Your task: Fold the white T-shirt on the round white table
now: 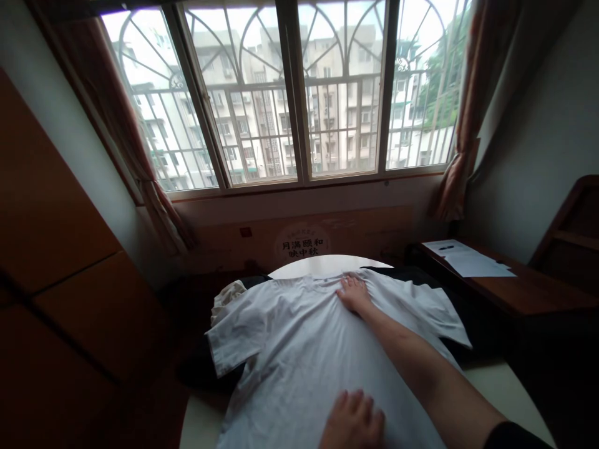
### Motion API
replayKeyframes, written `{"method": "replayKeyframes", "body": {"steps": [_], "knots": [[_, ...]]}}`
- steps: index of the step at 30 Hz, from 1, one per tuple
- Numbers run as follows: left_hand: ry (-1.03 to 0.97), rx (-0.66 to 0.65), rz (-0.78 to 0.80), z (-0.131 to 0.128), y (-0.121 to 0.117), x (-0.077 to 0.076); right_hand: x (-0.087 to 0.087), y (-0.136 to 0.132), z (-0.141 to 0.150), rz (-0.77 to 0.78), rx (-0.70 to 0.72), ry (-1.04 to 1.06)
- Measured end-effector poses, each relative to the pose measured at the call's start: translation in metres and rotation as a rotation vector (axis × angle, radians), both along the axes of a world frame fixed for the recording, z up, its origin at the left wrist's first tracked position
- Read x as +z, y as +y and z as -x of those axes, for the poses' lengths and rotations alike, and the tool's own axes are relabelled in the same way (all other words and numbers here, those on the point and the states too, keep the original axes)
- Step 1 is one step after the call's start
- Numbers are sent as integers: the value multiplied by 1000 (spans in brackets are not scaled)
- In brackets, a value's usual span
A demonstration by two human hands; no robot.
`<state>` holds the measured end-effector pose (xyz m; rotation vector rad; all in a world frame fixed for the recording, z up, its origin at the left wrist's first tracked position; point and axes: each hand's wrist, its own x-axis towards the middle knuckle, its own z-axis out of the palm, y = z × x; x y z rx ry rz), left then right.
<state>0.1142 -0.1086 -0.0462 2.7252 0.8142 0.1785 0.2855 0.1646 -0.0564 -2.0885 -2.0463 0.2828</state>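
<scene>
Nearest the camera, the left hand (353,421) is seen at the lower edge, over the body of a white T-shirt (299,349); its fingers are blurred, so whether any cloth is pinched by its grip cannot be told. The T-shirt is laid out on a round white tabletop (510,393), its collar (322,281) turned toward the window (341,106). The right hand (354,293) is laid flat near the collar, its grip apart, nothing clamped. Spreading is judged mostly done: both sleeves (238,337) are set out sideways, while creases are left unsmoothed. Dark cloth (482,324) is partly covered by the sleeves, and a cream cloth (228,297) is bunched beside the left one. Farther right, papers (472,263) are placed on a brown wooden surface (538,294).
</scene>
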Motion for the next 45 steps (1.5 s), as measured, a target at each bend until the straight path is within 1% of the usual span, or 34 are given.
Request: {"method": "replayKeyframes", "body": {"steps": [2, 3, 5, 7, 9, 11, 14, 18, 23, 28, 31, 34, 37, 39, 42, 45], "knots": [[87, 354, -53, 5, 51, 14, -2, 2, -1, 2, -3, -6], [130, 466, -67, 8, 76, 20, -3, 2, -1, 2, -4, -9], [211, 621, -59, 15, 124, 29, -5, 2, 0, 1, -10, -11], [244, 754, -72, 23, 165, 31, -5, 1, 1, -6, -34, -9], [257, 833, -93, 31, 197, 27, -4, 0, 2, -21, -76, -6], [259, 870, -109, 38, 222, 22, -3, 0, 3, -35, -114, -3], [255, 905, -113, 45, 252, 16, -2, -1, 3, -35, -126, -1], [255, 926, -106, 53, 282, 15, -2, 0, 1, -18, -107, -1], [260, 917, -112, 63, 308, 15, -1, 2, 0, -4, -91, 3], [248, 932, -147, 68, 320, 15, -1, 5, 0, 2, -90, 2], [241, 934, -168, 67, 320, 16, -2, 6, 1, 2, -99, 3], [230, 926, -213, 61, 315, 18, -1, 7, 1, 5, -106, 7], [215, 887, -252, 52, 309, 20, 1, 11, -1, 6, -107, 11], [209, 850, -250, 49, 305, 20, 3, 15, -3, 0, -100, 11], [205, 837, -239, 52, 304, 20, 4, 21, -4, -9, -77, 10], [216, 870, -221, 58, 307, 18, 3, 30, -3, -14, -68, 6]]}}
